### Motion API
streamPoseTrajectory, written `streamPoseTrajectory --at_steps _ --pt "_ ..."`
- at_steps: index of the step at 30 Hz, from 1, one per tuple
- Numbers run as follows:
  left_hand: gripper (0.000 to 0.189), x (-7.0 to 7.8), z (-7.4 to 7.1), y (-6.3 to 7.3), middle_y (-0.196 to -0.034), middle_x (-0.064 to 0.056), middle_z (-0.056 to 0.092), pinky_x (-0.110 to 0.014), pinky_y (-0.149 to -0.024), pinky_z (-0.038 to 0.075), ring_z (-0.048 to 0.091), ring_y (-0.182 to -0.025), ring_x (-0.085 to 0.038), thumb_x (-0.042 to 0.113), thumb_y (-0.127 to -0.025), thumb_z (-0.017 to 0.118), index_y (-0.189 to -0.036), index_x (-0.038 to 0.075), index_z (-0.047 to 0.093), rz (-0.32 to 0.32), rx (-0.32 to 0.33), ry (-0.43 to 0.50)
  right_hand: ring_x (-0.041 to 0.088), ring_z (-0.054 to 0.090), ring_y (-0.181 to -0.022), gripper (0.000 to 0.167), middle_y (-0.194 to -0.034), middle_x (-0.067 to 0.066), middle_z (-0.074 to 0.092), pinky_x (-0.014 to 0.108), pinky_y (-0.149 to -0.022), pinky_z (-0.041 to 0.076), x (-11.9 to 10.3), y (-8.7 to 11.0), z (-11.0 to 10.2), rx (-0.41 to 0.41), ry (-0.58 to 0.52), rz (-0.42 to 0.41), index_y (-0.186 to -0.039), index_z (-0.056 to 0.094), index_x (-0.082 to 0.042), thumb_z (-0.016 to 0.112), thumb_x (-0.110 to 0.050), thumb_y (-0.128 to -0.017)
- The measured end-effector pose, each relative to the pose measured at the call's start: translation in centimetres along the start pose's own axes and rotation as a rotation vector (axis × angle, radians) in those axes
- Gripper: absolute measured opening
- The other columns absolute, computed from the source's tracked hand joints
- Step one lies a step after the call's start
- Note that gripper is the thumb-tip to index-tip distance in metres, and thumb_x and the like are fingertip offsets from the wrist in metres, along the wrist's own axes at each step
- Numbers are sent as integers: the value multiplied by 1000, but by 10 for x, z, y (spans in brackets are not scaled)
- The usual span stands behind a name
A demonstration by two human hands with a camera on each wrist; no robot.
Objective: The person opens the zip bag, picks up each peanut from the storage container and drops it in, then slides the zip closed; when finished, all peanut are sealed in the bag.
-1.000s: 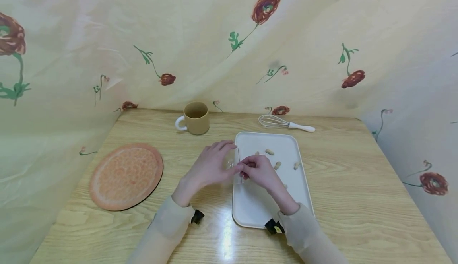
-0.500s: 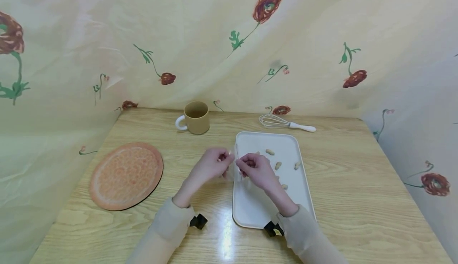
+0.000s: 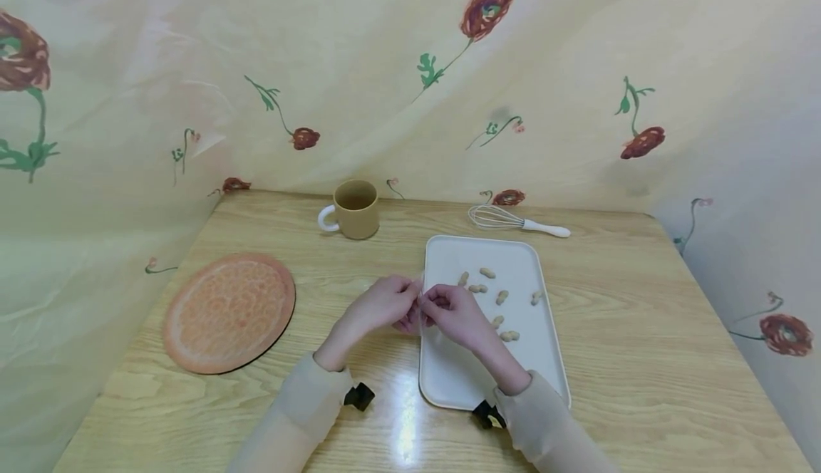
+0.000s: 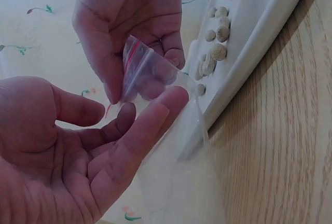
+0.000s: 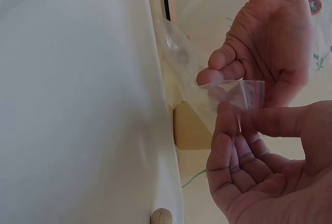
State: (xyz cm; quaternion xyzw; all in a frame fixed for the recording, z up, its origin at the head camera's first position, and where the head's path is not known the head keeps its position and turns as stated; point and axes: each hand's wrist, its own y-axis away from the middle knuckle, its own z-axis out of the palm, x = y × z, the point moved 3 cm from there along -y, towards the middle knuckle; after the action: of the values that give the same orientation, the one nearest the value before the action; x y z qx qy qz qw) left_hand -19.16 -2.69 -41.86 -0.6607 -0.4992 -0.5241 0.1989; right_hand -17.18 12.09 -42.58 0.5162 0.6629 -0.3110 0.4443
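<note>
A clear zip-lock bag (image 4: 179, 177) with a red line along its mouth hangs between my two hands, over the left edge of the white tray (image 3: 458, 377). My right hand (image 3: 457, 316) pinches the bag's mouth between thumb and fingers. My left hand (image 3: 381, 302) is at the other end of the mouth, its fingers curled against the film and its thumb near the red line. In the right wrist view, the bag's zip end (image 5: 251, 94) stands up between both sets of fingertips. Several unshelled peanuts (image 3: 502, 297) lie scattered on the tray.
A tan mug (image 3: 356, 209) with a white handle stands at the back of the wooden table (image 3: 641, 316). Behind the tray lies a whisk (image 3: 516, 221). A round orange-patterned mat (image 3: 229, 313) is on the left. Floral cloth (image 3: 385, 67) hangs behind.
My left hand, spread beside the bag a second ago, has curled its fingers and come in close against my right hand. The right hand still pinches the bag's mouth.
</note>
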Motion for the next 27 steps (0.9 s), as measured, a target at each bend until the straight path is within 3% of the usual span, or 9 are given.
streamPoseTrajectory --at_steps 6,11,17,27 --pt "37 4 -3 6 -65 -5 66 -32 -57 55 64 -58 -16 24 -104 50 -77 4 66 16 -20 -119 16 64 -66 16 -72 5 68 25 -59 48 1 0 2 -11 48 45 -90 70 2 60 -9 -96" --pt "37 7 -4 9 -63 -7 66 -32 -57 56 65 -56 -17 17 -104 48 -77 2 68 18 -52 -86 13 63 -65 16 -71 2 68 25 -56 47 0 2 5 -39 92 10 -88 69 -1 60 -11 -97" --pt "35 6 -5 9 -62 -8 65 -32 -56 56 65 -54 -18 12 -102 44 -79 1 68 -4 -37 -47 15 63 -66 15 -73 5 67 23 -57 49 1 2 9 -75 61 -50 -89 66 1 59 -9 -98" --pt "30 3 -10 8 -61 -8 66 -38 -59 58 67 -55 -21 7 -94 43 -76 1 67 -5 -50 -28 17 63 -66 14 -72 3 64 25 -58 49 -2 2 13 -97 8 -48 -89 63 -1 57 -9 -99"
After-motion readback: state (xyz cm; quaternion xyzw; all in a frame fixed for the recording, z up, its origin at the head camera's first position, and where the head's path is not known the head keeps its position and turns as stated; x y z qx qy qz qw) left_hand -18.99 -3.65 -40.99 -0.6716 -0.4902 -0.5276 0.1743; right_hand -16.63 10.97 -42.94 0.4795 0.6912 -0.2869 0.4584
